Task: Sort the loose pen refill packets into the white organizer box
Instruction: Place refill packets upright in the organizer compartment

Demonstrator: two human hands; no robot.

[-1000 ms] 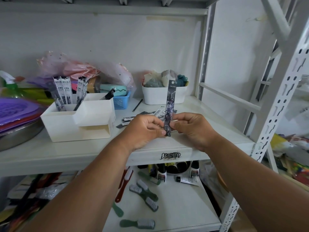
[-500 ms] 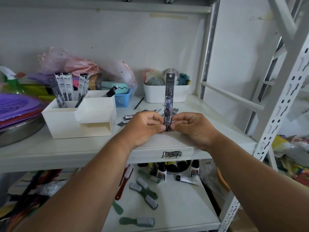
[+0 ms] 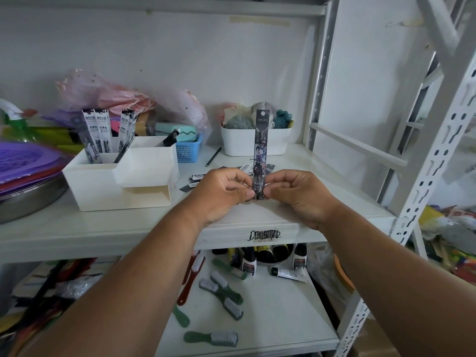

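Nearest, on the lower shelf, brushes (image 3: 220,289) lie scattered, with small bottles (image 3: 248,264) behind them. Above, at the near edge of the shelf (image 3: 103,228), the left hand (image 3: 219,194) and right hand (image 3: 298,194) meet, each with fingers curled and pinching the bottom end of one dark packet (image 3: 260,155), which stands upright between them. Just beyond the hands, loose packets (image 3: 194,180) lie flat on the shelf; how many is hard to tell, since the hands cover part of the pile. To the left stands the white box (image 3: 121,186), with several packets (image 3: 101,130) upright in its far-left compartment and one dark item leaning in the far-right one. Further back are a blue basket (image 3: 188,150), a pencil (image 3: 213,157) and a white tub (image 3: 253,143) of soft things
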